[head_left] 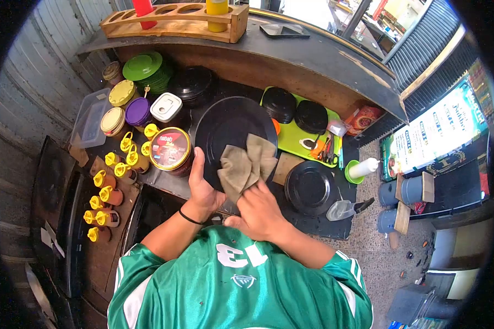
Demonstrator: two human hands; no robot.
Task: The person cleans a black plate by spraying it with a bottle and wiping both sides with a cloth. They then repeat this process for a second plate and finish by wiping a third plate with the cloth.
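Note:
My left hand (pixel 204 186) grips the near left rim of a round black plate (pixel 222 123), its thumb pointing up along the edge. The plate is held up in front of my chest, over the counter. In my right hand (pixel 258 211) is a crumpled brown cloth (pixel 244 167), which lies against the right part of the plate's face. The cloth hides some of my right fingers. Just left of the plate stands a round tub (pixel 170 148) with a red printed lid.
Yellow-capped bottles (pixel 110 194) crowd the left side. Green plates (pixel 144 68) and lidded containers stand behind them. To the right are a green tray (pixel 302 140) with black bowls, stacked black plates (pixel 308 187) and a white squeeze bottle (pixel 365 167). A raised shelf (pixel 307 60) borders the back.

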